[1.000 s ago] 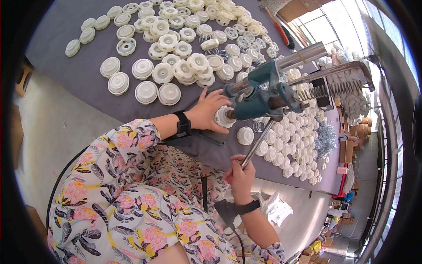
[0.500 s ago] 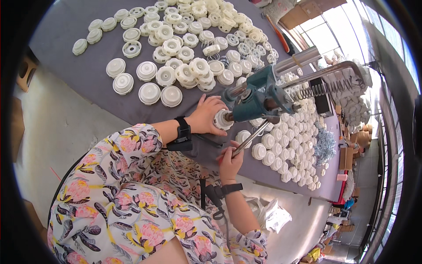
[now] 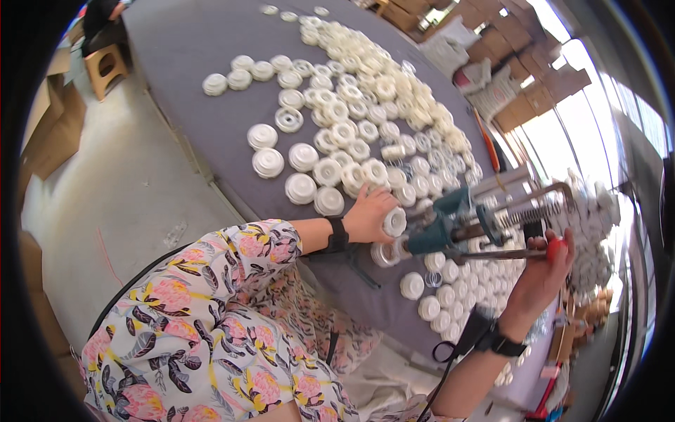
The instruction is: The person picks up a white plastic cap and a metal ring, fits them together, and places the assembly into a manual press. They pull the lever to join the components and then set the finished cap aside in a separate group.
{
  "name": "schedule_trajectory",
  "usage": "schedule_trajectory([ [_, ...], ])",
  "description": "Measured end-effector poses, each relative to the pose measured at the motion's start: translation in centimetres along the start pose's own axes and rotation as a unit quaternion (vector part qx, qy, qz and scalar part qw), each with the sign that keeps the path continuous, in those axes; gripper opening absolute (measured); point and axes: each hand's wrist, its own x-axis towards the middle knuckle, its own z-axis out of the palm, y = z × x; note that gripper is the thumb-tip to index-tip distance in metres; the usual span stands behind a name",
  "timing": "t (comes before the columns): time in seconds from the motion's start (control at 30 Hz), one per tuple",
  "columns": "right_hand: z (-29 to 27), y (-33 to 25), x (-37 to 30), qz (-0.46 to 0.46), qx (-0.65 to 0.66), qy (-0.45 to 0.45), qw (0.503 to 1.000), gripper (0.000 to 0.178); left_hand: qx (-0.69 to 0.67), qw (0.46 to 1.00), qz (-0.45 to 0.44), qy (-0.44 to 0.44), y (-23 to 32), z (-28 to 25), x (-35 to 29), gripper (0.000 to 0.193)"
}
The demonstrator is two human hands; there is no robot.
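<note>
The left hand (image 3: 368, 216) holds a white cap (image 3: 395, 223) at nine o'clock of the teal press (image 3: 429, 238), the right hand (image 3: 540, 276) gripping its red knob (image 3: 556, 247) at three.

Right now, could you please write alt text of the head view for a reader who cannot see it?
A person's left hand holds a white round part beside a teal lever press, while the right hand holds the lever's red knob. Many white round pieces lie across the grey table.
</note>
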Motion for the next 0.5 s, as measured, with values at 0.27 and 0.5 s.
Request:
schedule_trajectory([
  [0.27,0.6,5.5,2.1,0.038,-0.154,0.041,0.987,0.050,0.201,0.959,-0.148,0.131,-16.7,-18.8,2.4,0.066],
  [0.5,-1.0,7.9,-5.6,0.112,-0.151,0.135,0.973,0.052,0.380,0.789,-0.466,0.121,-25.4,-31.4,-6.9,0.080],
])
